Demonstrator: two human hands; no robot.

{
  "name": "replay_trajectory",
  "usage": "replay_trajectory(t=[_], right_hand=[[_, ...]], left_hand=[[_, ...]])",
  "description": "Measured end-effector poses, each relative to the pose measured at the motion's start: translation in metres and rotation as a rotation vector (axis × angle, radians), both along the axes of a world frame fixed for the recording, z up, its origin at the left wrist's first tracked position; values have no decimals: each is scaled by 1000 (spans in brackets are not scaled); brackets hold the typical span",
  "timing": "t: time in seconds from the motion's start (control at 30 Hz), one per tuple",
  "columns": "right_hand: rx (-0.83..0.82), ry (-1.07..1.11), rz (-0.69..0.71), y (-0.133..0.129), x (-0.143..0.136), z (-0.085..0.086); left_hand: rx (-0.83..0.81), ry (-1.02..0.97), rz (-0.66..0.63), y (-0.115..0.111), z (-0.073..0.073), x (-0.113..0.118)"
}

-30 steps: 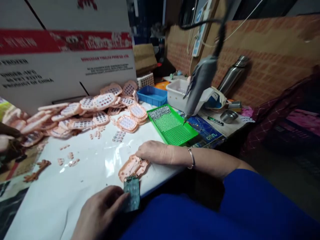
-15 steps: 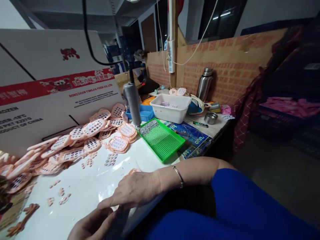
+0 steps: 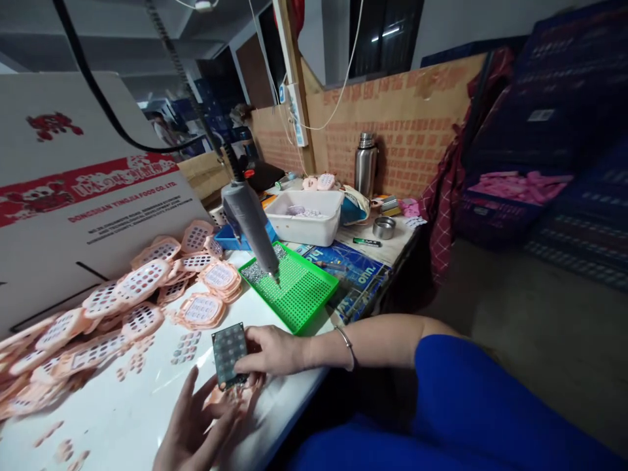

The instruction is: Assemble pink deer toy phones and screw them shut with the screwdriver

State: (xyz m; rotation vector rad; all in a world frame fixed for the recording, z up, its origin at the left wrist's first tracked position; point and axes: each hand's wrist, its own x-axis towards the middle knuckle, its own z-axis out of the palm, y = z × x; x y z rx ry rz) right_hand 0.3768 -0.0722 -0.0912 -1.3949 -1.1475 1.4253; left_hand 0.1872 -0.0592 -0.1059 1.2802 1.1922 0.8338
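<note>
Lower centre of the frame, my right hand (image 3: 275, 350) has the circuit board (image 3: 227, 355) clamped between thumb and fingers, over the peach plastic shell (image 3: 249, 395)! My left hand (image 3: 189, 432) is beside the shell, index finger raised; whether it grips, I can't tell. Mid-frame, the electric screwdriver (image 3: 251, 230) hangs above the green tray (image 3: 307, 296).

Gap btwn PCB (image 3: 228, 353) & grn tray (image 3: 305, 294); hanging drvr (image 3: 249, 226) blocks tray's L side.
</note>
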Motion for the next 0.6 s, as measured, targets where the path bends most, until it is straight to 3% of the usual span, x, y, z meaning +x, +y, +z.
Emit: replay_trajectory(t=[0.13, 0.23, 0.4, 0.53, 0.6], right_hand=[[43, 16, -56, -4, 4, -11], [79, -23, -40, -6, 8, -10], [56, -12, -16, -10, 7, -6], [8, 39, -36, -4, 4, -15], [23, 79, -44, 0, 3, -21]], left_hand=[[-41, 12, -81, -6, -3, 14], [21, 178, -131, -2, -10, 9], [147, 316, -151, 3, -6, -2], [333, 433, -258, 8, 2, -4], [423, 432, -252, 10, 2, -5]])
